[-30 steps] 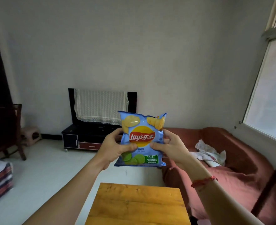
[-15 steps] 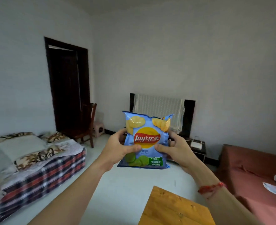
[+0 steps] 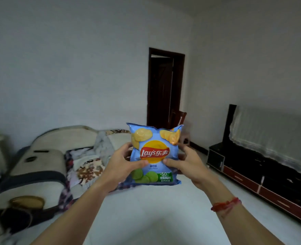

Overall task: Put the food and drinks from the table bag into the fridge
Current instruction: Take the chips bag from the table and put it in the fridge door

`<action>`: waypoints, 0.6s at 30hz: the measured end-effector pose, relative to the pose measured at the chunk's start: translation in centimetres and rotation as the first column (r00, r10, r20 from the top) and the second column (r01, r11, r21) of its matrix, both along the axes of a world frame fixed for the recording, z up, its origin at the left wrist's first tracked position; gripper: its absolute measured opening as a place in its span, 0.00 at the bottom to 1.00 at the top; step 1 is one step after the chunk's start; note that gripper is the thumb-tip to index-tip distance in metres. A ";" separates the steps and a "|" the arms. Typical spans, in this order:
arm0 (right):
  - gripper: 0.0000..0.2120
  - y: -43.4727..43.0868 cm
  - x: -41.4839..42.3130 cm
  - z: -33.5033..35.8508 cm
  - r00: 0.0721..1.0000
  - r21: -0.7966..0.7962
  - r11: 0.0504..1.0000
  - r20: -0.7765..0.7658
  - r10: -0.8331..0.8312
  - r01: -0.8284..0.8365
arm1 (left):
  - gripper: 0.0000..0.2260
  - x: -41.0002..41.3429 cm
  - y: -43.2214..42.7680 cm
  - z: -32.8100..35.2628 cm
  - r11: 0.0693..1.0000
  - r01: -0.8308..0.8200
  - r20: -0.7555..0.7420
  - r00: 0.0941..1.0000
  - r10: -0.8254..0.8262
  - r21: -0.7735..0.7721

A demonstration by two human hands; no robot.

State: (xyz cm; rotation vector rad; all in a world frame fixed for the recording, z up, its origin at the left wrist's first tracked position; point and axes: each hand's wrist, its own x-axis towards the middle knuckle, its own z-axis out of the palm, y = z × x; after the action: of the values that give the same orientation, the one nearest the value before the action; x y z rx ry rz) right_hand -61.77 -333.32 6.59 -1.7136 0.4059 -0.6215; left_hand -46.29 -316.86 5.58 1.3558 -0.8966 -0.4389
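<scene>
A light blue bag of Lay's chips (image 3: 154,138) is held upright at chest height in the middle of the view. My left hand (image 3: 124,163) grips its left edge, thumb across the front. My right hand (image 3: 186,164) grips the right edge the same way; a red string circles that wrist. Neither the table bag nor the fridge is in view.
A bed (image 3: 86,167) with rumpled blankets lies to the left, a beige and dark sofa arm (image 3: 31,175) nearer on the left. A dark doorway (image 3: 165,89) with a chair beside it stands ahead. A low black TV stand (image 3: 263,170) with a lace-covered TV runs along the right wall. White floor (image 3: 151,209) lies ahead.
The view has swung left: the wooden table and red sofa have left the frame, the bed and doorway have come to the middle. Both hands keep the same hold on the chips.
</scene>
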 end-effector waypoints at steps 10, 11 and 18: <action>0.24 7.2 10.8 -0.6 0.867 0.023 0.866 0.016 0.499 -0.499 | 0.22 0.2 13.1 -0.4 0.880 -0.474 0.014 0.880 0.474 0.007; 0.24 8.6 11.4 -0.6 0.841 0.026 0.841 0.016 0.541 -0.541 | 0.21 -0.2 14.6 -0.5 0.855 -0.518 0.020 0.855 0.518 0.005; 0.26 19.8 14.6 -1.0 0.656 0.006 0.657 0.038 0.753 -0.754 | 0.24 -4.5 25.8 -0.2 0.658 -0.753 0.020 0.658 0.752 0.009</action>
State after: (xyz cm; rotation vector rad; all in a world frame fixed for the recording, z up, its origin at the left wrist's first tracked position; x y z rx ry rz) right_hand -47.21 -313.49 5.56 -1.6568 -0.3466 -0.0163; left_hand -50.83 -291.05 5.35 1.6117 -0.2621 0.2232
